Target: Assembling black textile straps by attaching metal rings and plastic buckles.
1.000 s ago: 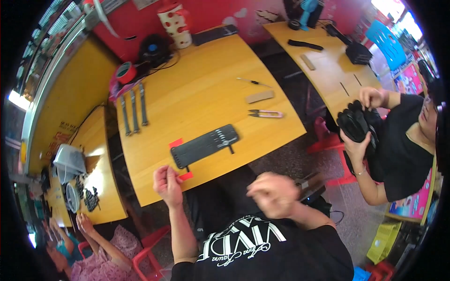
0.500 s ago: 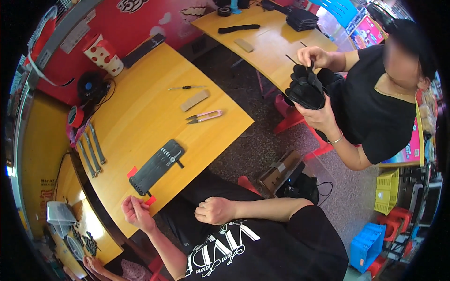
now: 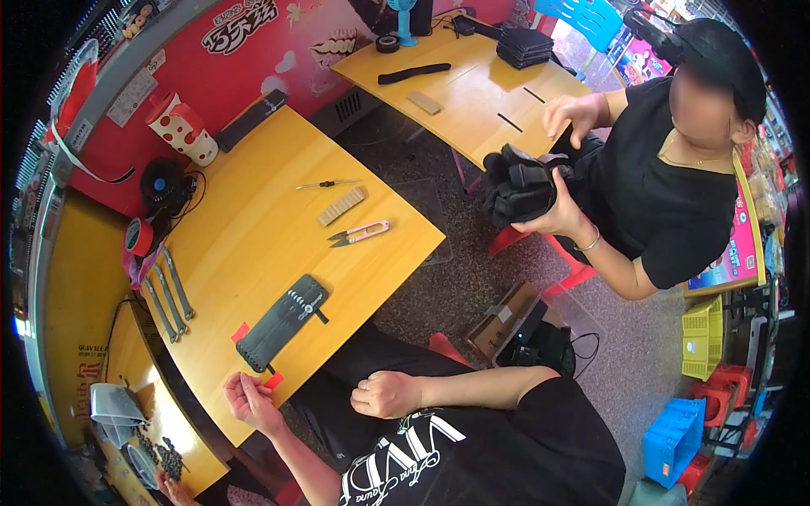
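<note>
My left hand (image 3: 253,403), pinched, contents unclear, sits lower left near the red tape (image 3: 273,380); my right hand (image 3: 388,395), lower centre, is fisted. Catching that tape could skew the black panel (image 3: 283,322), left of centre.

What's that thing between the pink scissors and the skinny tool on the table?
A tan block lies between the pink-handled snips and the thin tool; the head view shows it.

Snips (image 3: 372,230) beyond pad (image 3: 281,325) on table (image 3: 245,228)
</note>
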